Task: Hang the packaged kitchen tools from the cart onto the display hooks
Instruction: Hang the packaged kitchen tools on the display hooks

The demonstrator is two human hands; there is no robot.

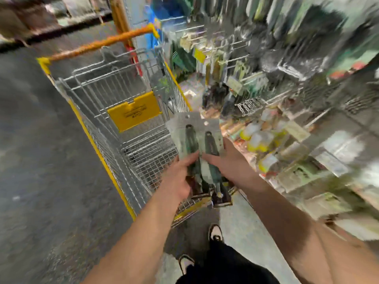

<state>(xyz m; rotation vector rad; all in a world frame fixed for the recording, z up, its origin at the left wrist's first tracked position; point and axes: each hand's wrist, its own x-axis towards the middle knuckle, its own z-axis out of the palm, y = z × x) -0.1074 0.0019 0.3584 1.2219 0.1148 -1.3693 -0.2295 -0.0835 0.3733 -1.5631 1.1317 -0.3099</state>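
Two packaged kitchen tools, each a dark-handled utensil on a pale card, are held side by side over the near end of the cart. My left hand (180,177) grips the left package (184,132) around its middle. My right hand (223,162) grips the right package (211,136) the same way. Both cards have a hang hole at the top. The wire shopping cart (114,103) with yellow trim stands just ahead on the left. Display hooks (235,60) with hanging goods fill the blurred rack to the right.
The rack on the right carries many hung packages, wire baskets (250,105) and yellow-white items (260,140). Grey floor (41,160) stretches to the left of the cart. My shoes (215,232) stand close behind the cart. The whole view is motion-blurred.
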